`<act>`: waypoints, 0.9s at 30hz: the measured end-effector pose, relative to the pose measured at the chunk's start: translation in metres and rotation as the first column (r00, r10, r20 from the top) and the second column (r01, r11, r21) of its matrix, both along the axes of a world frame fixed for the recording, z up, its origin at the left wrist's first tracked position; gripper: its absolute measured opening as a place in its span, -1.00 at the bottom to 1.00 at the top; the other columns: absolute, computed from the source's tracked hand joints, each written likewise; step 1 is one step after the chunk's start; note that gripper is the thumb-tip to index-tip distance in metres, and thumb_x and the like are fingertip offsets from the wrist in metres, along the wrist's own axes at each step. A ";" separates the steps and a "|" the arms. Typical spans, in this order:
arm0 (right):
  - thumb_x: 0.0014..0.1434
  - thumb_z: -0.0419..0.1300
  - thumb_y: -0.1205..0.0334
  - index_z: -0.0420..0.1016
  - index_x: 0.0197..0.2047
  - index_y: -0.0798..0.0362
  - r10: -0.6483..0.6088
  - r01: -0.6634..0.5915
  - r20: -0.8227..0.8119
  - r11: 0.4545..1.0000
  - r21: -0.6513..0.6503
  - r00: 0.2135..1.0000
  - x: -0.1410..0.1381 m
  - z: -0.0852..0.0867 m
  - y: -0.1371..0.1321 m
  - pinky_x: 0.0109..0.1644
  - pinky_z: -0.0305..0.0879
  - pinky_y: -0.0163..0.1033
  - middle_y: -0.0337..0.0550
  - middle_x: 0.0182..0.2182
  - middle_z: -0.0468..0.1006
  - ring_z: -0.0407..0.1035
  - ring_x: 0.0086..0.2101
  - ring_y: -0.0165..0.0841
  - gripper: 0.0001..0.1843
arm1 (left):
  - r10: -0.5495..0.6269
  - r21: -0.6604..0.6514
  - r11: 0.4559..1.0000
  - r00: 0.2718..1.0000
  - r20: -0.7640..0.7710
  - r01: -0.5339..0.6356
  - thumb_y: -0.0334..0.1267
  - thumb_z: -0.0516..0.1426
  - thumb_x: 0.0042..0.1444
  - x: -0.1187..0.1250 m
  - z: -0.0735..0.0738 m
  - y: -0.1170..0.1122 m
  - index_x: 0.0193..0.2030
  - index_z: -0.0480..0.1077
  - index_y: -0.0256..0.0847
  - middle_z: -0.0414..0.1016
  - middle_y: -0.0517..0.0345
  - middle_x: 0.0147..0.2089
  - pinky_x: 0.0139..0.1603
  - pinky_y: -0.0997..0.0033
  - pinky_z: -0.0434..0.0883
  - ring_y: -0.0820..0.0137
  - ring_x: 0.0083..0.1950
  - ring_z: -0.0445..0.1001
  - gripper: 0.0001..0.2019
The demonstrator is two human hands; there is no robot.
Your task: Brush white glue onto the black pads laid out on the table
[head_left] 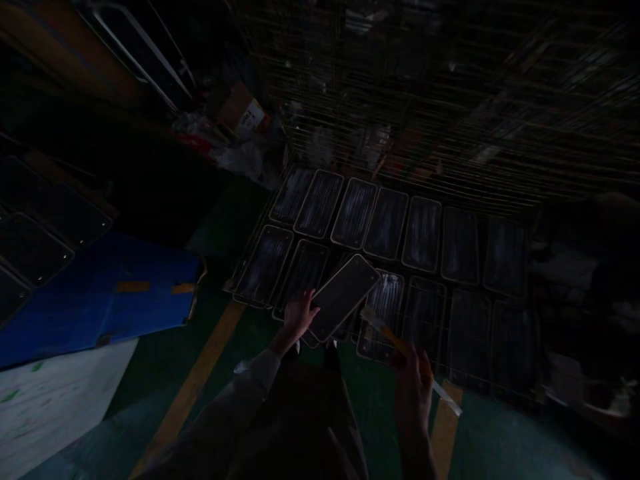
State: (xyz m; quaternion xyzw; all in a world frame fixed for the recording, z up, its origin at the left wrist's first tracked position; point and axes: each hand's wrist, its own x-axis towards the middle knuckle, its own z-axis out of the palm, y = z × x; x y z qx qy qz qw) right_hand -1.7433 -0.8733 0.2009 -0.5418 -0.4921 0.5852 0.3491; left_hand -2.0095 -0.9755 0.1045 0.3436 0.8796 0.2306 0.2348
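Note:
My left hand (pixel 299 315) is closed on the left edge of a dark rectangular panel (pixel 345 297) with rounded corners and a pale rim. The panel is tilted above rows of similar panels. Closed around the orange handle of a paintbrush (pixel 394 339) is my right hand (pixel 413 377). The brush's pale bristles point up and left, close to the held panel and over a white-streaked panel (pixel 385 303) below. A pale strip sticks out behind the right hand. Streaks also mark a panel (pixel 354 212) in the far row. The picture is very dark.
Wire mesh (pixel 450 133) rises behind the panels. A cardboard box (pixel 243 113) and plastic bags (pixel 245 160) lie at the back left. More dark panels (pixel 35 247) rest by a blue sheet (pixel 150 293) on the left. Yellow lines (pixel 200 373) cross the green floor.

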 end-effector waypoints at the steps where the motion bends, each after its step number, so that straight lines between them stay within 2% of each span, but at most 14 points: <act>1: 0.17 0.22 -0.07 0.52 -0.18 0.03 -0.014 0.011 0.065 0.999 0.038 0.998 -0.008 0.001 0.004 -0.39 0.29 -0.26 -0.25 -0.45 0.47 0.37 -0.45 -0.38 -0.66 | -0.009 -0.009 1.000 0.996 -0.084 0.009 -0.23 0.21 0.14 0.003 0.002 -0.006 0.26 0.28 -0.16 0.41 -0.13 0.19 0.14 0.12 0.33 0.06 0.18 0.37 -0.47; 4: 0.15 0.24 -0.10 0.50 -0.15 0.07 -0.003 -0.023 0.196 0.991 0.134 0.981 -0.031 -0.001 0.018 -0.42 0.31 -0.27 -0.22 -0.44 0.50 0.41 -0.47 -0.35 -0.60 | 0.039 -0.024 0.999 0.983 -0.179 -0.044 -0.21 0.17 0.18 0.012 0.005 -0.027 0.21 0.30 -0.18 0.41 -0.13 0.13 0.08 0.12 0.35 0.06 0.15 0.36 -0.55; 7: 0.20 0.19 -0.07 0.51 -0.09 0.07 0.104 -0.182 0.279 0.945 0.271 0.955 -0.050 -0.008 0.034 -0.33 0.36 -0.25 -0.11 -0.28 0.56 0.46 -0.37 -0.32 -0.61 | 0.140 -0.008 0.990 0.983 -0.121 -0.142 -0.11 0.13 0.21 0.018 0.002 -0.048 0.12 0.32 -0.17 0.43 -0.11 0.08 -0.03 0.22 0.40 0.13 0.08 0.42 -0.63; 9: 0.26 0.13 -0.02 0.52 -0.07 0.06 0.159 -0.312 0.381 0.868 0.385 0.911 -0.059 -0.013 0.043 -0.23 0.37 -0.23 -0.07 -0.19 0.56 0.48 -0.27 -0.30 -0.65 | 0.219 -0.011 0.976 0.976 -0.009 -0.219 -0.04 0.12 0.21 0.020 -0.005 -0.059 0.07 0.31 -0.17 0.48 -0.06 -0.01 -0.17 0.32 0.41 0.21 -0.05 0.50 -0.64; 12: 0.33 0.05 0.04 0.53 -0.05 0.05 0.154 -0.463 0.543 0.736 0.494 0.825 -0.069 -0.021 0.058 -0.16 0.34 -0.23 -0.04 -0.16 0.57 0.47 -0.21 -0.29 -0.66 | 0.300 -0.040 0.954 0.940 0.162 -0.297 0.00 0.15 0.17 0.023 -0.017 -0.066 -0.04 0.30 -0.18 0.51 0.09 -0.26 -0.33 0.41 0.36 0.30 -0.28 0.53 -0.65; 15: 0.36 0.01 0.05 0.53 -0.04 0.04 0.134 -0.557 0.648 0.656 0.509 0.750 -0.076 -0.028 0.070 -0.23 0.32 -0.27 -0.06 -0.19 0.57 0.47 -0.23 -0.30 -0.65 | 0.361 -0.020 0.928 0.882 0.304 -0.373 0.06 0.15 0.13 0.027 -0.026 -0.064 -0.16 0.29 -0.16 0.46 0.21 -0.42 -0.47 0.46 0.30 0.38 -0.47 0.48 -0.66; 18: 0.37 0.00 0.08 0.52 -0.02 0.02 0.132 -0.619 0.701 0.600 0.506 0.701 -0.081 -0.032 0.080 -0.25 0.30 -0.30 -0.07 -0.14 0.58 0.47 -0.22 -0.32 -0.67 | 0.439 -0.044 0.878 0.766 0.469 -0.476 0.14 0.14 0.10 0.031 -0.028 -0.059 -0.24 0.27 -0.13 0.39 0.31 -0.52 -0.65 0.51 0.18 0.47 -0.66 0.37 -0.63; 21: 0.37 0.00 0.10 0.51 0.00 0.00 0.116 -0.652 0.735 0.568 0.502 0.668 -0.085 -0.032 0.086 -0.29 0.28 -0.32 -0.07 -0.11 0.58 0.47 -0.22 -0.33 -0.68 | 0.478 -0.055 0.837 0.678 0.559 -0.545 0.14 0.16 0.08 0.032 -0.026 -0.055 -0.29 0.27 -0.15 0.39 0.31 -0.53 -0.72 0.54 0.17 0.50 -0.69 0.35 -0.62; 27: 0.38 0.00 0.09 0.52 0.02 -0.01 0.073 -0.690 0.791 0.540 0.481 0.608 -0.093 -0.033 0.093 -0.37 0.18 -0.32 -0.05 -0.09 0.57 0.47 -0.26 -0.33 -0.67 | 0.486 -0.031 0.809 0.638 0.597 -0.587 0.12 0.21 0.04 0.028 -0.023 -0.053 -0.34 0.31 -0.20 0.41 0.27 -0.54 -0.73 0.54 0.27 0.51 -0.70 0.37 -0.60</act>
